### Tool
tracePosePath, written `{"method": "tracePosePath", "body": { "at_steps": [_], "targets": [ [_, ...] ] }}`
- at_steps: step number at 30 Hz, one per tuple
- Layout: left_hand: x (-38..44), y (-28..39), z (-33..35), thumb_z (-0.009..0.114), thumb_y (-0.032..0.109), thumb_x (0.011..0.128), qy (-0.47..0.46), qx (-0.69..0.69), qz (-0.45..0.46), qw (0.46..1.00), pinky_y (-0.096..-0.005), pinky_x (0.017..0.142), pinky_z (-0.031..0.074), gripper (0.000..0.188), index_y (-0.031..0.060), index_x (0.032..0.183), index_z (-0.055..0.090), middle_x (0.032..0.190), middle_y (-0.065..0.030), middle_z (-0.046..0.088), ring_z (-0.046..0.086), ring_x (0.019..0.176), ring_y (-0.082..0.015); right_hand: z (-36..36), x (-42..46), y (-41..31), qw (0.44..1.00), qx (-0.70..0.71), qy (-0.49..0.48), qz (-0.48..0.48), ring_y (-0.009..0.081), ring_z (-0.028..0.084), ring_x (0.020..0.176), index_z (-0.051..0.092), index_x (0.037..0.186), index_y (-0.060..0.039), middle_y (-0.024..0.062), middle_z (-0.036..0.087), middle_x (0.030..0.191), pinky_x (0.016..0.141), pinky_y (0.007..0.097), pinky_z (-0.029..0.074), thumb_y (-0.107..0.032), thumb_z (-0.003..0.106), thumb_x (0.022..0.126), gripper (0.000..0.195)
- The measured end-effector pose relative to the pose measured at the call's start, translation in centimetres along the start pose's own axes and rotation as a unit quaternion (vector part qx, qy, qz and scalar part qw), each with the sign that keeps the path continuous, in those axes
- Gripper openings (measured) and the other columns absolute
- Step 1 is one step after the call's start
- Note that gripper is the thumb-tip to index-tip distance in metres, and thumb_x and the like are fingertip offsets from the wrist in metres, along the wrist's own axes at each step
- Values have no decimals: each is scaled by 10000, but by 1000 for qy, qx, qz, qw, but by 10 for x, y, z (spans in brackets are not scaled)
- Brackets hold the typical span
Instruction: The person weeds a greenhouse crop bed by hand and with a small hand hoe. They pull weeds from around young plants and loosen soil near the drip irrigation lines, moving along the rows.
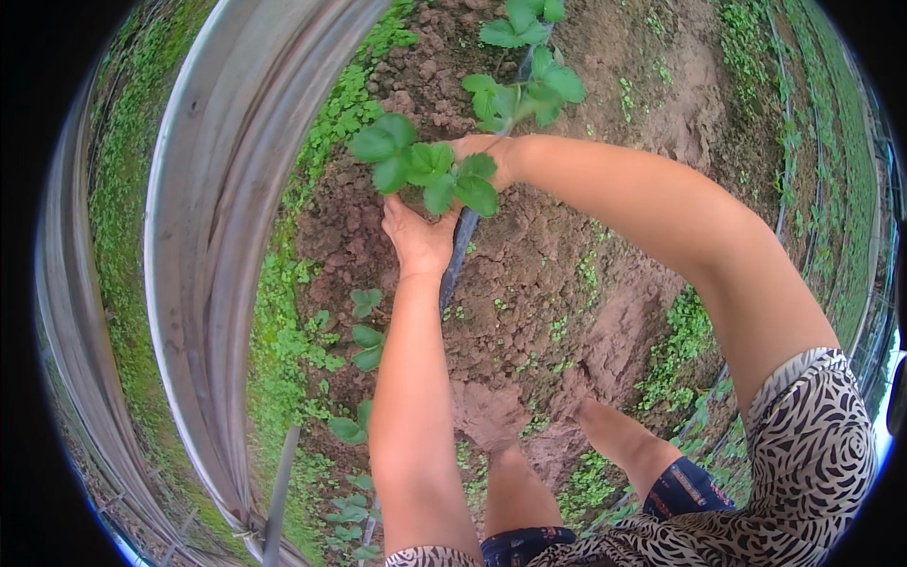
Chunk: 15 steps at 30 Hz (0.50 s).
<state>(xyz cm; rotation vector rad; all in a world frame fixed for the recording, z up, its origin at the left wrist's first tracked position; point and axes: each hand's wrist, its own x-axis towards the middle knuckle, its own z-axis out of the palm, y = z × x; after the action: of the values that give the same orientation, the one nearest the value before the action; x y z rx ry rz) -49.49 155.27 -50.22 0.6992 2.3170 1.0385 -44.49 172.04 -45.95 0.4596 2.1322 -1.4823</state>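
Observation:
A young strawberry plant with toothed green leaves stands in brown crumbly soil in front of me. My left hand is at its near side, thumb and fingers spread below the leaves. From the right, my right hand reaches behind the same plant, and the leaves cover most of its fingers. Both hands are low at the plant's base; whether they grip stem or soil is hidden. A black drip hose runs along the row beside the left hand and passes beneath the plant.
More strawberry plants grow farther up the row, others beside my left forearm. A rolled plastic sheet curves along the left, with a thin post near its lower end. Low weeds border the bed. My bare legs stand in mud.

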Motion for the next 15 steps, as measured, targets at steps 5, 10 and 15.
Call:
{"method": "tracePosePath", "body": {
  "at_steps": [5,10,15],
  "targets": [
    [-6,-2,-7,803,271,675,5,220,58,974,-443,949,435,813,75,1346,388,1383,-196,376,482,1162,-392,9,-1,28,943,-278,116,-141,318,572,1097,502,1295,-114,176,583,1200,915,395,459,-146,760,678,670],
    [-2,4,-42,766,228,715,-82,135,33,987,-442,904,458,682,43,1265,408,1228,-184,515,536,1105,-367,-6,-1,-16,985,-166,14,-38,353,587,1074,473,1279,-49,204,608,1127,895,419,479,-156,778,673,687],
    [20,8,-46,727,236,775,-233,127,-34,964,-412,891,473,586,98,1264,435,1226,-149,544,563,1086,-328,1,13,-16,977,-210,24,17,368,619,1008,427,1245,-21,202,638,1035,841,444,494,-159,792,667,697]
  ]
}}
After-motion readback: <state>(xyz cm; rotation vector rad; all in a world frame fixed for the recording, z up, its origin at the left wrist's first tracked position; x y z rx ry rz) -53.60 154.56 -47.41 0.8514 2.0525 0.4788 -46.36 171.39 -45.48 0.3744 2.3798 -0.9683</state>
